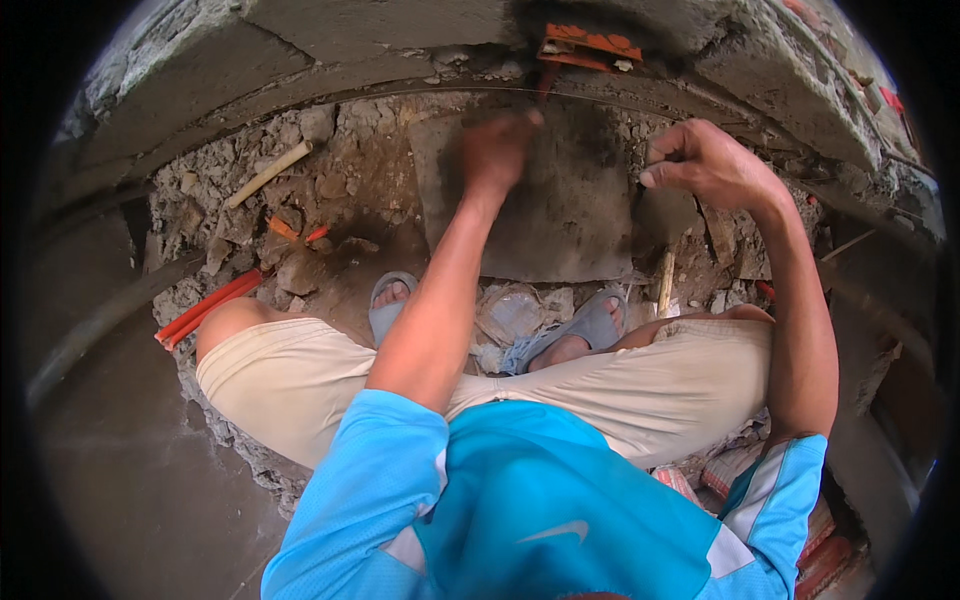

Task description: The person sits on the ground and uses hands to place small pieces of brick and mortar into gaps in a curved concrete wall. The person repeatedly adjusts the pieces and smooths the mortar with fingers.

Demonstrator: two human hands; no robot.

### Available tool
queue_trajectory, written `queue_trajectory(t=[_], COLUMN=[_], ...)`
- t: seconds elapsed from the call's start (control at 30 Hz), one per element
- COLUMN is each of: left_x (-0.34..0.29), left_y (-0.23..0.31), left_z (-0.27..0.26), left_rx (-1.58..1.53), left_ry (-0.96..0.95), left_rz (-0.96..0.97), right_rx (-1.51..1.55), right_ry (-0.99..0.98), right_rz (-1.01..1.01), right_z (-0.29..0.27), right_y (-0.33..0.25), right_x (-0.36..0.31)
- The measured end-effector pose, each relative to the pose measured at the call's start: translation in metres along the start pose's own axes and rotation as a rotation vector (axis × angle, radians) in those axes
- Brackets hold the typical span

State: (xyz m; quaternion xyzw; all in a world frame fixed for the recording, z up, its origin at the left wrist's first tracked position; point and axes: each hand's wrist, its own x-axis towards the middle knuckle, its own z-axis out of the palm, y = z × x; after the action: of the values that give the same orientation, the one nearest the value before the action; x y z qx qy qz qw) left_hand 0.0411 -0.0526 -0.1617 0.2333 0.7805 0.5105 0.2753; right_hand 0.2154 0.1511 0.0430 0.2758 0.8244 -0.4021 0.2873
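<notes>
My left hand (pixel 497 152) is blurred by motion over a grey, mortar-smeared board (pixel 545 245) lying on the rubble. Its fingers look closed, but what they hold is lost in the blur. Just beyond it, a thin red piece (pixel 546 80) runs up toward an orange box (pixel 590 45) set in the grey wall; whether my hand touches that piece I cannot tell. Over the board's right side hangs my right hand (pixel 712 165), fingers loosely bent, thumb and forefinger apart with nothing visible between them. A thin line (pixel 400 94) stretches along the wall's foot.
Rubble (pixel 340 180) surrounds my sandalled feet (pixel 590 325). On the left lie a pale stick (pixel 270 174) and red tubes (pixel 210 308). A short wooden piece (pixel 666 280) rests beside the board. Packed sacks (pixel 730 468) are behind my right leg.
</notes>
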Motion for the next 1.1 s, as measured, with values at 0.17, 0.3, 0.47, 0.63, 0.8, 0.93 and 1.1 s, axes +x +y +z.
queue_trajectory(t=[0.17,0.3,0.47,0.63,0.8,0.93,1.1], left_x=[-0.049,-0.07,-0.078,-0.082,-0.082,-0.066,-0.049], left_y=[-0.061,-0.052,-0.078,-0.079,-0.102,-0.107,-0.039], left_z=[-0.001,-0.004,-0.005,0.002,0.006,-0.003,-0.013], left_rx=[0.532,0.837,0.878,0.788,0.39,-0.561,-1.116], left_ry=[-0.145,-0.32,-0.362,-0.264,-0.107,-0.008,-0.001], left_rz=[0.281,0.207,0.112,0.049,-0.119,-0.534,-0.49], right_rx=[-0.035,0.03,-0.008,0.093,0.099,0.12,0.192], right_ry=[0.165,0.095,0.121,0.094,0.11,0.101,0.033], right_rz=[-0.114,-0.109,-0.061,-0.055,-0.086,-0.053,0.026], right_z=[-0.001,-0.01,-0.015,-0.011,-0.004,-0.004,-0.006], right_y=[-0.036,-0.013,-0.012,-0.008,-0.005,-0.017,-0.003], right_x=[-0.012,-0.019,-0.029,-0.031,-0.025,-0.022,-0.021])
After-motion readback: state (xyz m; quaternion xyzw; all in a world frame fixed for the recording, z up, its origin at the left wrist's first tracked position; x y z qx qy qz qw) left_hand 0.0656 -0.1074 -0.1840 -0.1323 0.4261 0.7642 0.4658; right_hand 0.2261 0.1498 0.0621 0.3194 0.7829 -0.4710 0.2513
